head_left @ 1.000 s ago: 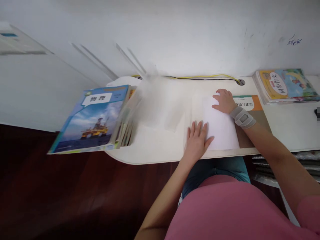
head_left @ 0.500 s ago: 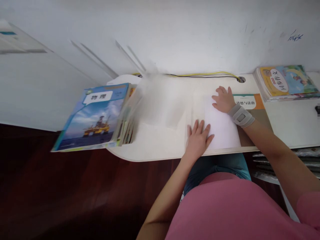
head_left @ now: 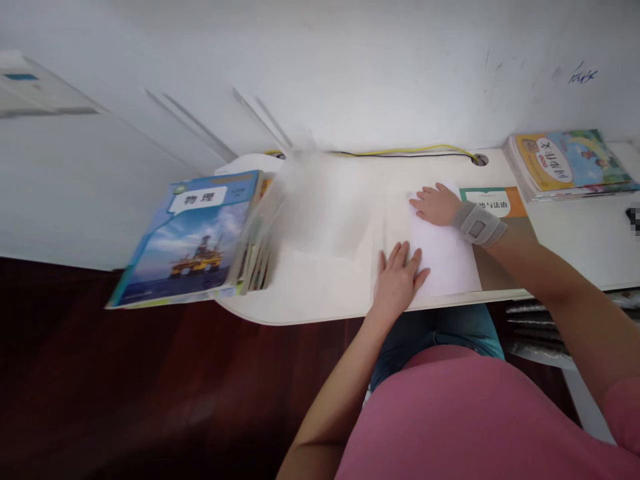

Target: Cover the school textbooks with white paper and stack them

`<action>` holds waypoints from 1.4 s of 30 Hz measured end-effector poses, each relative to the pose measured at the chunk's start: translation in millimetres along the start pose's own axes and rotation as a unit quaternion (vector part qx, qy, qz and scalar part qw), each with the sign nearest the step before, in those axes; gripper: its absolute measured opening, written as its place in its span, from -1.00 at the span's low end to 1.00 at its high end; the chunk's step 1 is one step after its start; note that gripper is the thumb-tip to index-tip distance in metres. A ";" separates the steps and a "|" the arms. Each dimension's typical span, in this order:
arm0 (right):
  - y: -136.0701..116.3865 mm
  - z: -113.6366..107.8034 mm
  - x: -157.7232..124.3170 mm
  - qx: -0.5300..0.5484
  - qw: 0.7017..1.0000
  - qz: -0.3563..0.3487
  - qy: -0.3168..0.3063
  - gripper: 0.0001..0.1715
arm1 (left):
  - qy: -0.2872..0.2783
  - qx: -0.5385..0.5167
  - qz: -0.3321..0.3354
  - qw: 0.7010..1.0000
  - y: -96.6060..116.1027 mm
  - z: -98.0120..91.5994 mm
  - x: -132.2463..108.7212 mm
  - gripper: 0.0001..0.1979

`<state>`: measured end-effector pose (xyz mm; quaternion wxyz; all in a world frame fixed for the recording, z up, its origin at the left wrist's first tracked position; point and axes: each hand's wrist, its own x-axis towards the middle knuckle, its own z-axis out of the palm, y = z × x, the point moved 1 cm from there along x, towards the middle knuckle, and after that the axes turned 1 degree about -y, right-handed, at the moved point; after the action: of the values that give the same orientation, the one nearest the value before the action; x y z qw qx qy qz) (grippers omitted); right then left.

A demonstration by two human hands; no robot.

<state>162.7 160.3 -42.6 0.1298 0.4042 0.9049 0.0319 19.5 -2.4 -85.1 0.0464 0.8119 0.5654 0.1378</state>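
A textbook (head_left: 510,257) with a brown, orange and green cover lies near the table's front edge, partly under my right forearm. A white sheet or page (head_left: 450,263) covers its left part; I cannot tell whether it belongs to the book. My right hand (head_left: 436,204), with a grey wrist wrap, lies spread on the sheet's upper part. Flat at the sheet's lower left edge rests my left hand (head_left: 399,277), fingers apart. Pale, see-through material (head_left: 393,223) seems to extend left of the sheet. Neither hand grips anything.
A stack of books, a blue physics textbook (head_left: 195,233) on top, overhangs the table's left end. Hazy, see-through sheets (head_left: 325,207) lie beside it. More books (head_left: 575,160) are stacked at the back right. Yellow and black cables (head_left: 400,152) run along the wall to a table hole.
My right hand has slid left and slightly toward me across the white sheet, its fingers now flatter. My left hand stays almost where it was. The view has shifted slightly.
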 end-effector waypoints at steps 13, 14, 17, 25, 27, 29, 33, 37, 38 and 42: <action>6.9 11.3 5.9 -0.011 0.998 0.045 0.044 -0.38 | 0.000 0.018 0.006 1.000 -0.4 0.6 -2.0 -0.50; 8.2 10.6 7.5 -0.019 0.998 0.042 0.048 -0.38 | -0.001 0.018 0.006 1.000 -0.5 0.6 -2.1 -0.50; 18.5 6.1 11.9 -0.017 0.999 0.015 0.041 -0.37 | -0.002 0.022 0.007 1.000 -0.8 1.3 -2.5 -0.50; 50.3 -10.9 20.3 0.247 0.964 -0.030 0.090 -0.49 | 0.008 0.018 0.015 1.000 -1.5 1.3 -3.8 -0.52; 51.0 -12.2 17.6 0.267 0.955 -0.001 0.129 -0.49 | 0.010 0.018 0.016 1.000 -1.3 0.6 -4.0 -0.52; 49.1 -11.0 11.9 0.230 0.963 0.014 0.140 -0.48 | 0.013 0.019 0.016 1.000 -0.9 0.0 -4.2 -0.52; 43.5 -5.0 -4.9 0.135 0.984 0.006 0.119 -0.52 | 0.012 0.023 0.012 1.000 -0.4 -0.3 -4.1 -0.54; 39.1 -0.4 -16.9 0.115 0.989 0.026 0.090 -0.51 | 0.006 0.021 0.009 1.000 -1.1 1.5 -4.0 -0.58; 38.0 0.1 -17.6 0.108 0.990 0.036 0.078 -0.50 | 0.004 0.020 0.007 1.000 -1.4 2.1 -4.0 -0.58; 35.6 -2.4 -11.0 0.097 0.988 0.099 0.073 -0.47 | 0.004 0.021 0.003 1.000 -1.8 3.7 -4.1 -0.58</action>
<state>194.8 176.2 -32.3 0.0195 0.4987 0.8665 -0.0137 17.6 -5.2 -89.8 0.0267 0.8140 0.5657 0.1292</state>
